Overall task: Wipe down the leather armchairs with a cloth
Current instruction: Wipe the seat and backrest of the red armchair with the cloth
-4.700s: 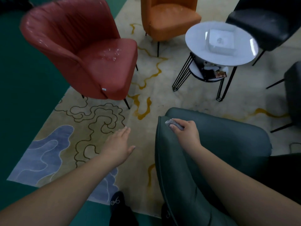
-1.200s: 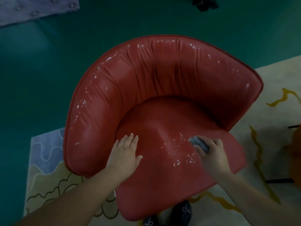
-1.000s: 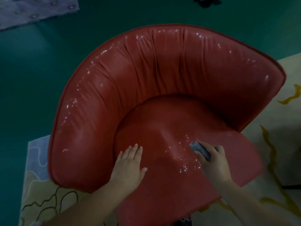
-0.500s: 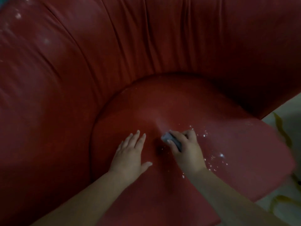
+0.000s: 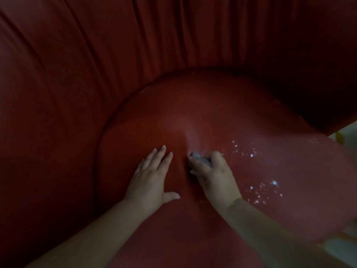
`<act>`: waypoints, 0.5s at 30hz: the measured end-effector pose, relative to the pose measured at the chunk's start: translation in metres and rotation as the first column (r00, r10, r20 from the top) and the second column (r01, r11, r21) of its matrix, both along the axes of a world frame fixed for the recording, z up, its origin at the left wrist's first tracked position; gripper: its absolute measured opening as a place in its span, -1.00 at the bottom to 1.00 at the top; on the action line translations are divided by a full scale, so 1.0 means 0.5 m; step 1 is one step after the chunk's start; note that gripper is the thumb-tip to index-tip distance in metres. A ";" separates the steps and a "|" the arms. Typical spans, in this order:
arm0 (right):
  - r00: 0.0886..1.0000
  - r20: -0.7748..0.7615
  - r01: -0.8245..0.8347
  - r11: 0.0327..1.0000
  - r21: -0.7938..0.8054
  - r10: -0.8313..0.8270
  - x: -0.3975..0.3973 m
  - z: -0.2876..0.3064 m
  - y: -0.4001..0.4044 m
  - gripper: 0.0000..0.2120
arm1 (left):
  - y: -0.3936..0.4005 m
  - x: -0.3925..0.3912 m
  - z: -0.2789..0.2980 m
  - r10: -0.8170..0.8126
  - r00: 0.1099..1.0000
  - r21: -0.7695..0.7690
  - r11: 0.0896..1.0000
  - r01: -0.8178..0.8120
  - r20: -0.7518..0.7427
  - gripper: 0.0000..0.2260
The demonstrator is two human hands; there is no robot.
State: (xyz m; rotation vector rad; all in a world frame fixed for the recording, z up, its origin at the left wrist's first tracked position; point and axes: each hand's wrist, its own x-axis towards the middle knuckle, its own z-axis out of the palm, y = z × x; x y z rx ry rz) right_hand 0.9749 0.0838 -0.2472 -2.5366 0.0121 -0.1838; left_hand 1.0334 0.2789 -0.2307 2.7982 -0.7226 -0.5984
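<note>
A red leather armchair fills nearly the whole view, its pleated backrest curving round the seat cushion. My right hand grips a small grey cloth and holds it against the middle of the seat. My left hand lies flat on the seat just left of it, fingers straight and spread. White specks dot the seat to the right of my right hand.
A sliver of pale patterned rug shows past the seat's right edge, and again at the lower right corner. The chair's backrest wraps close on the left and far sides.
My view has closed in on the red seat. My right hand has slid the cloth a little left, away from the white specks, toward my left hand, which stays flat on the seat.
</note>
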 end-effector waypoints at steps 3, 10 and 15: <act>0.997 -0.042 0.061 0.995 -0.077 -0.065 0.025 -0.002 -0.075 -0.73 | -0.005 -0.003 0.001 0.013 1.000 -0.009 1.000 -0.013 0.005 0.03; 0.984 -0.001 -0.178 0.974 -0.137 0.180 0.071 -0.005 -0.089 -0.74 | -0.033 0.012 0.001 0.016 1.000 -0.020 1.000 -0.016 -0.005 0.05; 0.967 0.069 0.253 0.948 -0.195 -0.244 0.100 -0.020 -0.185 -0.80 | -0.043 0.028 0.001 0.024 1.000 -0.024 0.999 -0.024 0.002 0.04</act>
